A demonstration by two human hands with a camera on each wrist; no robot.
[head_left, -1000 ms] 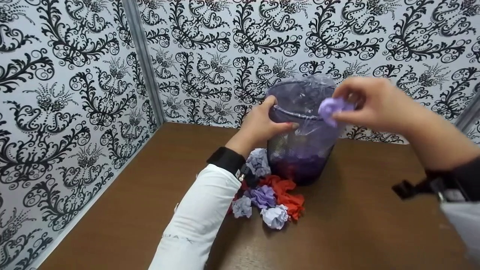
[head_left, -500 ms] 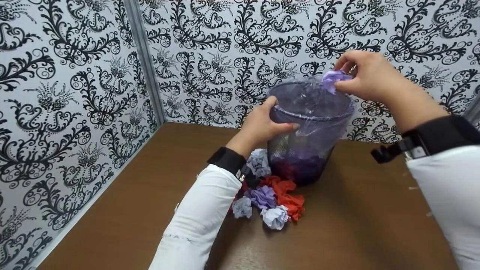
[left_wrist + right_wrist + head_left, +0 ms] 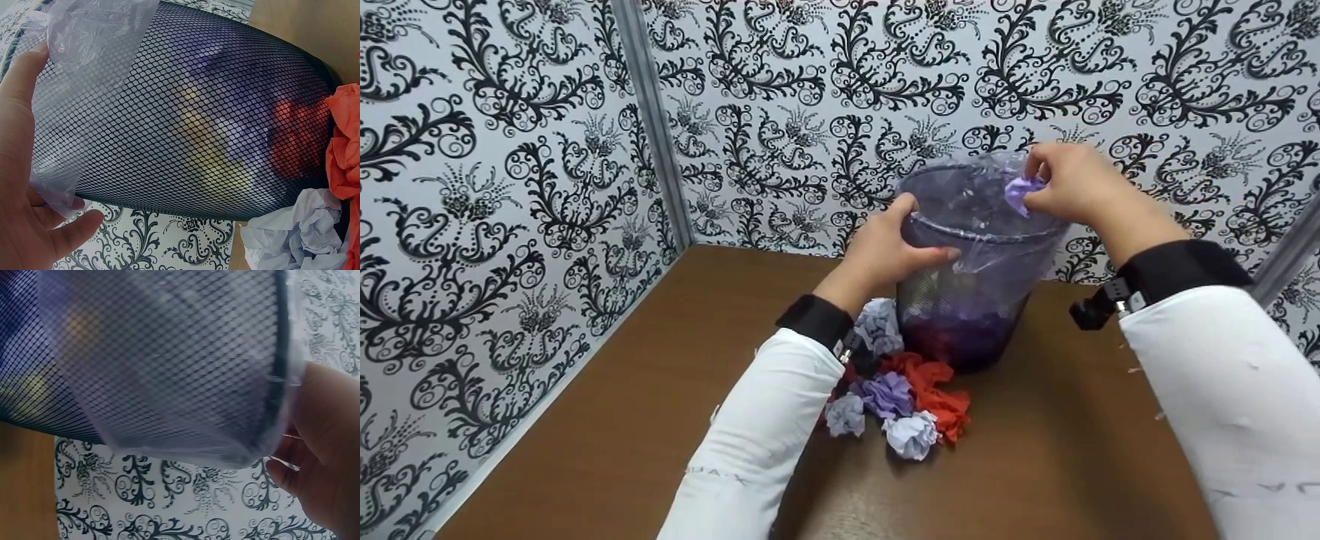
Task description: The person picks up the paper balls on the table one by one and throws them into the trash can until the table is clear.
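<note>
Black mesh bin (image 3: 967, 300) with a clear plastic liner (image 3: 997, 255) stands on the brown worktop (image 3: 660, 390), near the back patterned wall (image 3: 810, 90). Left hand (image 3: 885, 251) grips the bin's near rim, thumb over the top edge, fingers curled round the mesh and liner; in the left wrist view only palm and thumb show (image 3: 22, 185), fingertips cut off. Right hand (image 3: 1072, 184) is over the far right rim, pinching a crumpled purple paper ball (image 3: 1021, 191) at the bin's mouth; ball mostly hidden by the fingers, can't tell if it touches the liner. Right wrist view shows just the heel of that hand (image 3: 332, 455) beside the rim (image 3: 278, 354); ball not visible there.

Inside the bin: reddish and purple blurs behind mesh (image 3: 292, 140), plus something yellowish (image 3: 219, 152), not identifiable. Pile of crumpled paper (image 3: 904, 397) on the worktop just in front of the bin, orange-red, purple and white pieces, partly hidden by the left sleeve (image 3: 757, 442).
</note>
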